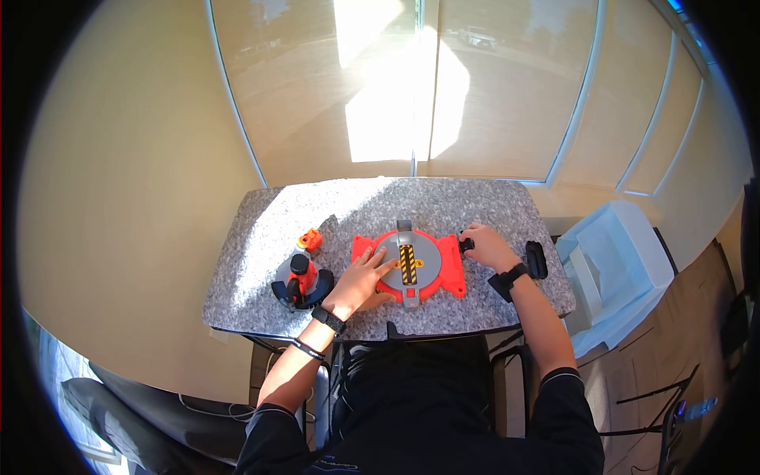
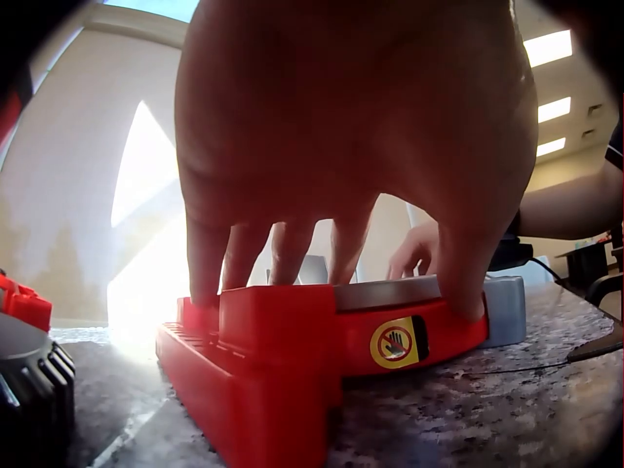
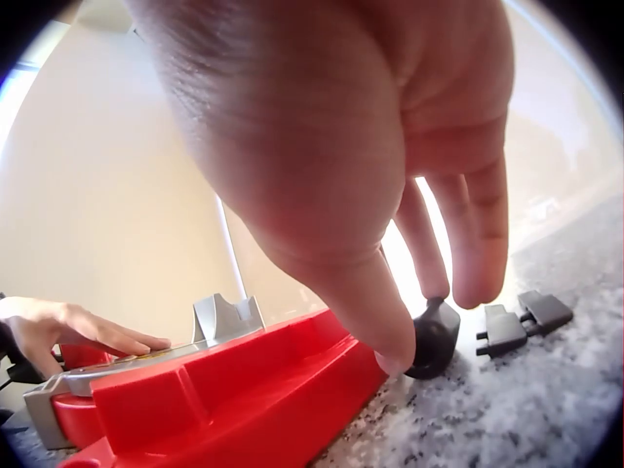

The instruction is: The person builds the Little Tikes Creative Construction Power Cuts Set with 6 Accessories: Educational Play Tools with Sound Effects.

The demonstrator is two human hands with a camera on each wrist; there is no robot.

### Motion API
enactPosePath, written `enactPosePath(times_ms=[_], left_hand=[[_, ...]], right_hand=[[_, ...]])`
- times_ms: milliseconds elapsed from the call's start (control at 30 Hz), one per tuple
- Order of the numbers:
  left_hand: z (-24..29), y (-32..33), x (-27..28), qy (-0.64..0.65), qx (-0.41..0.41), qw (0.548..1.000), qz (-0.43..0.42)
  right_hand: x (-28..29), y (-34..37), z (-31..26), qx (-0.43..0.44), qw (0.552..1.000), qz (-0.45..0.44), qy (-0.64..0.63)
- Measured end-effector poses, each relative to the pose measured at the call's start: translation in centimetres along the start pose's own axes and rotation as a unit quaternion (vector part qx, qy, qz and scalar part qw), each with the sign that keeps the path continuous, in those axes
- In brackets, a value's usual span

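A red toy base with a round grey disc and a black-and-yellow striped strip lies mid-table. My left hand spreads over its left side, fingertips on the disc and thumb against the front rim; in the left wrist view the hand spans the red edge. Just off the base's right edge, my right hand pinches a small black part. The right wrist view shows thumb and a finger on that black knob-like piece, close beside the red base.
A red and grey toy saw piece with a black guard stands at the left, an orange part behind it. Black pieces lie at the right; two small dark ones show beyond my right hand. A lined bin stands right of the table.
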State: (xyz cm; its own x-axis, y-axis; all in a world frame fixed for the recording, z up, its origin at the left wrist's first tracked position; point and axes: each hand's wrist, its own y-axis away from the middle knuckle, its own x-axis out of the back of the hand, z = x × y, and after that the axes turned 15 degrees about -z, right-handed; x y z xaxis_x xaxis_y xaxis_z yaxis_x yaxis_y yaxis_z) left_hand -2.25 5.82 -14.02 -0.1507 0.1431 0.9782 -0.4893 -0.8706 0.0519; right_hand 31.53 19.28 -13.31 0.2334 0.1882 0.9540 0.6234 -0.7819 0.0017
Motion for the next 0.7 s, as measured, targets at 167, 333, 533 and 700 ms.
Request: enactPosePath(times_ms=[167,333,533,700], left_hand=[[0.7,0.0,-0.1,-0.024,0.018,1.0,0.005],[1.4,0.2,-0.4,-0.017,0.027,0.999,0.026],[2.2,0.2,-1.0,-0.03,0.059,0.996,0.063],[3.3,0.9,-1.3,-0.04,0.1,0.991,0.074]], right_hand=[[-0.4,0.0,0.2,-0.006,1.0,0.007,0.004],[0.3,1.7,-0.6,0.015,0.999,0.036,-0.008],[1.9,4.8,-4.4,0.037,0.988,0.061,-0.133],[2.0,7.3,-8.4,0.103,0.97,0.102,-0.197]])
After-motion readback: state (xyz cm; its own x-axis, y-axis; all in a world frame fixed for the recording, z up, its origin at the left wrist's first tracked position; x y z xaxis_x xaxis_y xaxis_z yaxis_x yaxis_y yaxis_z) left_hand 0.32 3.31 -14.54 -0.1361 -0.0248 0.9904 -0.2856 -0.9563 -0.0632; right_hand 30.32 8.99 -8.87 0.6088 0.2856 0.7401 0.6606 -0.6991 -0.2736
